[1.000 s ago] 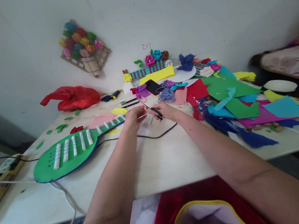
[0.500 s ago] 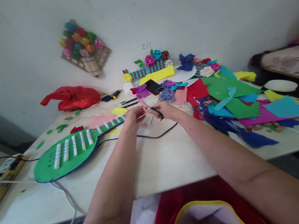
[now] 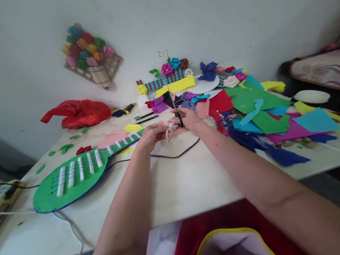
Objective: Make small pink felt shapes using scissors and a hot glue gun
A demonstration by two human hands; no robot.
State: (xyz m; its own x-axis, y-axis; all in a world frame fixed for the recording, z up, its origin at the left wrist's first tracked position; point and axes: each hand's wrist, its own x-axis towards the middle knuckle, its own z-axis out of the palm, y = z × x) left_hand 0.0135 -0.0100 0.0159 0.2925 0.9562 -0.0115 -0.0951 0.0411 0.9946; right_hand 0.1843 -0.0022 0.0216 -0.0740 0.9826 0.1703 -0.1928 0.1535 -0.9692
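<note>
Over the middle of the table [image 3: 178,186], my left hand [image 3: 154,136] is closed, its fingertips pinching a small strip of pink paper [image 3: 167,130]. My right hand [image 3: 190,120] faces it from the right, wrapped around the black handles of a pair of scissors [image 3: 179,119]. The blades point upward, away from the paper. My right fingertips are close to the pink paper; whether they touch it I cannot tell. Left of my left hand lies a green guitar-shaped cutout [image 3: 79,181] with white rolled strips and strings, its neck reaching toward that hand.
Coloured paper sheets [image 3: 251,98] pile up on the right. Farther back are a red plastic bag [image 3: 83,113], a black-and-yellow tool [image 3: 124,110] and a ball of blue-grey yarn [image 3: 187,102]. A black cable [image 3: 177,156] crosses the table. A power strip [image 3: 1,206] lies at the left.
The scissors have swung from slanting toward my left hand to pointing nearly straight up. More of the pink paper shows between my hands. The whole view has shifted slightly.
</note>
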